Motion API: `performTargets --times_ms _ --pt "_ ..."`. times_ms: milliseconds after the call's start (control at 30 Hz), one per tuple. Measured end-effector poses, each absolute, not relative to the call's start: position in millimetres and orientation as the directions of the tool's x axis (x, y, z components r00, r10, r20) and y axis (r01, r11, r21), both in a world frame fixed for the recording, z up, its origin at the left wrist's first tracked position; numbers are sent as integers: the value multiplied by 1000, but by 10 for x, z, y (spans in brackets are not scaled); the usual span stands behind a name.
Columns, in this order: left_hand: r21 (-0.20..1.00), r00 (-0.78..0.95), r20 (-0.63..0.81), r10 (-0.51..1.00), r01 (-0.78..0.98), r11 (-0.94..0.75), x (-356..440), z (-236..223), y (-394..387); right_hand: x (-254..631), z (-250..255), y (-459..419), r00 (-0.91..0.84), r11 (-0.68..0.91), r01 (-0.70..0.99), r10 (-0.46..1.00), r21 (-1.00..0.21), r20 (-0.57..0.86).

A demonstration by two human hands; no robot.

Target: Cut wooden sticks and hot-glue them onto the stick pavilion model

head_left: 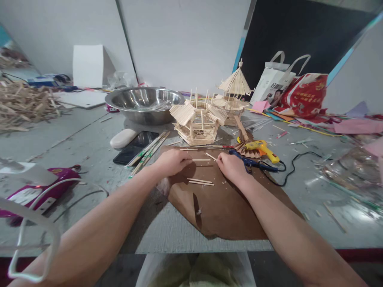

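My left hand is closed on one end of a thin wooden stick, which points right over the brown paper sheet. Between the fingertips of my right hand is another short wooden stick, slanting up and left. The two sticks are apart. Below the hands, two more sticks lie side by side on the paper. A small pavilion built of sticks stands just behind the paper. Beside my right hand lies a blue glue gun, with a yellow glue gun behind it.
At the back stand a steel basin and a taller roofed stick model. A phone, a white oval case and packaged sticks lie left. A purple power strip and black cord occupy the sides.
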State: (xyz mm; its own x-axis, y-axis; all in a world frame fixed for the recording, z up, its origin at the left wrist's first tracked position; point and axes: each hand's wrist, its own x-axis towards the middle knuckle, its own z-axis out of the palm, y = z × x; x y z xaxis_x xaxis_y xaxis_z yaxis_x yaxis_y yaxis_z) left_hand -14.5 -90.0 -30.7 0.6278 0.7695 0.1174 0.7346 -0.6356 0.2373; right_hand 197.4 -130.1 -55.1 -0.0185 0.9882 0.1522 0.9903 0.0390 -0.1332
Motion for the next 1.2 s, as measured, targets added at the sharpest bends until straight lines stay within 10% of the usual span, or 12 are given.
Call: performTargets --times_ms 233,367,533,733,1200 --pt "376 639 206 741 647 -663 -9 -260 -999 1963 -577 -1287 -5 258 578 950 -774 313" --pt "442 634 196 748 623 -645 67 -204 -1072 1946 -563 -1295 -65 233 307 972 -923 224" --pt "400 634 143 760 665 -630 19 -153 -1054 1959 -506 -1314 -85 228 428 974 -875 212" --pt "259 613 68 787 751 -607 -161 -145 -976 1987 -458 -1373 -268 280 803 958 -527 100" --pt "366 481 102 871 796 -482 68 -161 -981 1823 -424 -1524 -438 424 803 896 -419 68"
